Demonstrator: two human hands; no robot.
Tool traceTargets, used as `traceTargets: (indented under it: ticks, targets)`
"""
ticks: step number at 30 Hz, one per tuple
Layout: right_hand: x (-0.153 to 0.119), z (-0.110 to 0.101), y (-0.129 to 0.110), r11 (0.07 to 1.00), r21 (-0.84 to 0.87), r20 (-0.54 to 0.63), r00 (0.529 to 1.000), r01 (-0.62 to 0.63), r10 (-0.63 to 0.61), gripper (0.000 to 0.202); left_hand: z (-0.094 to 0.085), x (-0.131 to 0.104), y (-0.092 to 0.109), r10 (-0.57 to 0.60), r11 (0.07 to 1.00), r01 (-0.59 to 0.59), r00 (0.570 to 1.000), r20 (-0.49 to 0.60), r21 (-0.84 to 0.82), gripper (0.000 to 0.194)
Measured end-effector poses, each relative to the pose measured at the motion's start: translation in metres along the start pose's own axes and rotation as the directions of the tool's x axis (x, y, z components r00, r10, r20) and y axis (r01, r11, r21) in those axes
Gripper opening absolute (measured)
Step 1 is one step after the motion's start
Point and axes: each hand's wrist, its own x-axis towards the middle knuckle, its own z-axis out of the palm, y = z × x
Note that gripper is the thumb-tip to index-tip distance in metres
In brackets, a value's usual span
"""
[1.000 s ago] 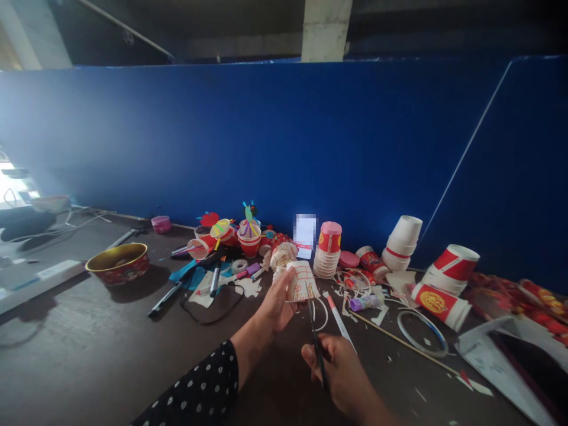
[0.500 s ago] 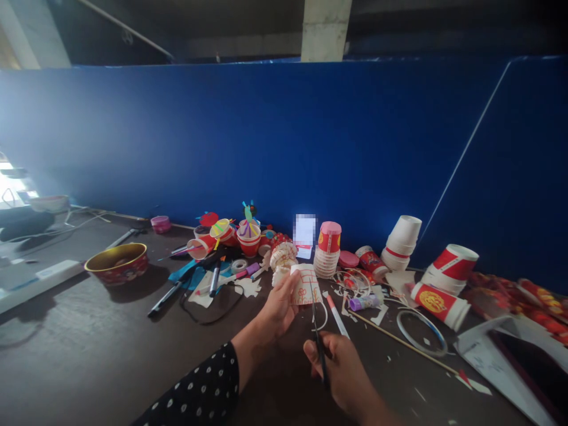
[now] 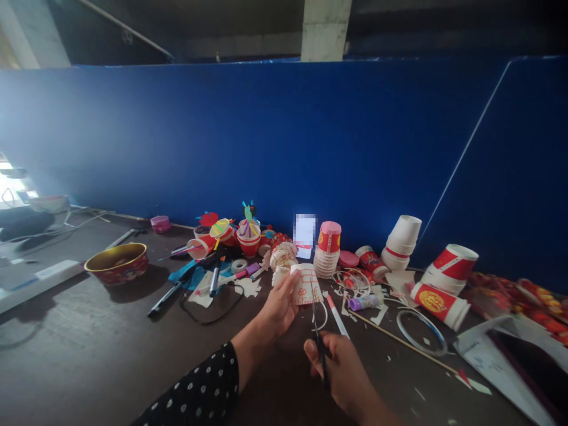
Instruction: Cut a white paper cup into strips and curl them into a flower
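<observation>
Cutting of a paper piece, seen from the head. The paper (image 3: 305,285), white and flaring toward its lower edge, is held up above the tabletop (image 3: 110,349), in front of the cup stack (image 3: 327,254). Its red line drawing, brick-like above with a flower and grass-like strokes below, appears finished. The cutting seems to be under way: the scissors (image 3: 318,343) point away from the body, their blades lying at the right part of the paper's lower edge. How far any slit runs cannot be told, nor whether the blades are parted; most of the drawn face looks whole, so some cutting probably remains. Scraps (image 3: 249,287) lie on the tabletop, and a marker (image 3: 339,322) rests just right of the blades.

The left hand (image 3: 280,305) grips the paper by its left side, thumb on the drawn face; its forearm slants up and rightward from a dotted sleeve (image 3: 202,387). The right hand (image 3: 341,370), lower and nearer the body, is closed around the scissors' black handles, its forearm entering from the lower right. The two hands stand apart.
</observation>
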Motion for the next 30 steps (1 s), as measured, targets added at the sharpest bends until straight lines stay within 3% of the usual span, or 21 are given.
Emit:
traceTargets:
  ticks: [3, 19, 30]
  targets:
    - [0.0, 0.0, -0.002, 1.0, -0.005, -0.011, 1.0, -0.01, 0.01, 0.061, 0.001, 0.001, -0.001, 0.052, 0.998, -0.051, 0.998, -0.034, 0.034, 0.026]
    - [0.001, 0.0, -0.003, 0.999, 0.012, -0.009, 0.999, -0.031, 0.031, 0.062, -0.001, 0.001, -0.001, 0.064, 0.996, -0.064, 0.998, 0.008, 0.059, 0.027]
    - [0.007, 0.005, 0.017, 0.999, 0.031, -0.019, 1.0, 0.018, -0.017, 0.059, -0.004, 0.003, 0.0, 0.072, 0.996, -0.073, 0.997, 0.015, 0.054, 0.028]
